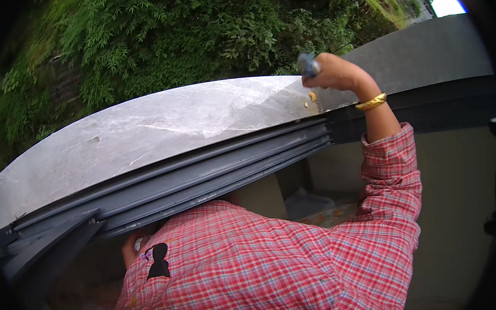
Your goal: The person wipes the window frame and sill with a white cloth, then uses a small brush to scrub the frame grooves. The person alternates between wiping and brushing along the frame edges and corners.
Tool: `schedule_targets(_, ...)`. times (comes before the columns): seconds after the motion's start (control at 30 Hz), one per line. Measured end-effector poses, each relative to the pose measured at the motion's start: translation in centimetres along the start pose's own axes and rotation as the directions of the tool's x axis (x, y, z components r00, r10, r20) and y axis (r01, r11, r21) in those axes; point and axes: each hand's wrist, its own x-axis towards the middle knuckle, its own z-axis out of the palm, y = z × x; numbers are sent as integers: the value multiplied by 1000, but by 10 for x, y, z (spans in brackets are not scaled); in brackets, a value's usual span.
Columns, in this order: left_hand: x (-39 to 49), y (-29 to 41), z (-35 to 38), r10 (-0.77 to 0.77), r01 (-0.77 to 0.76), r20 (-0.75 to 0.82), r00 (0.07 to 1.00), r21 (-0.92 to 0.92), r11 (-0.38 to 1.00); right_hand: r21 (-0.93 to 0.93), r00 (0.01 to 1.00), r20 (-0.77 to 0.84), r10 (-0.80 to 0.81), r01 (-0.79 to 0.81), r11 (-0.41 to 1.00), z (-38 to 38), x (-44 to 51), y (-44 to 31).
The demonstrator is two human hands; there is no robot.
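My right hand [332,71], with a gold bangle at the wrist, is raised over the far right part of a grey marble-patterned window sill [182,114]. It is closed around a small blue-grey object [307,65], which is blurred; it may be a crumpled cloth. Just below that hand, yellowish-brown crumbs [312,97] lie on the sill beside a dull patch. My left hand [130,249] is low at the left, beside my red plaid shirt and mostly hidden by it. A small white thing [138,243] shows at its fingers, too little to name.
A dark grey metal sliding-window track [213,170] runs along the sill's near side, close to my chest. At lower left a dark frame piece [55,237] angles off the track. A grey wall [420,54] rises at the right. Dense green plants [196,28] grow outside.
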Motion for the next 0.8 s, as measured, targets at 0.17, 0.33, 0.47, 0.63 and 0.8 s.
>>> schedule_targets(0.17,-3,3,2,73,-72,26,997,-19,997,-613,955,229,188,-9,790,38,15,-5)
schedule_targets(0.33,-8,-3,1,55,-55,13,998,4,998,-712,991,128,40,63,700,30,22,16)
schedule_targets(0.47,-5,-14,9,51,-50,-8,999,34,998,-507,976,217,-29,138,851,15,15,20)
schedule_targets(0.63,-2,-25,13,-13,13,-12,1000,-11,1000,-522,914,324,244,-42,852,3,5,18)
schedule_targets(0.8,-5,-20,12,26,-26,2,1000,49,998,-688,811,379,446,-76,721,23,26,25)
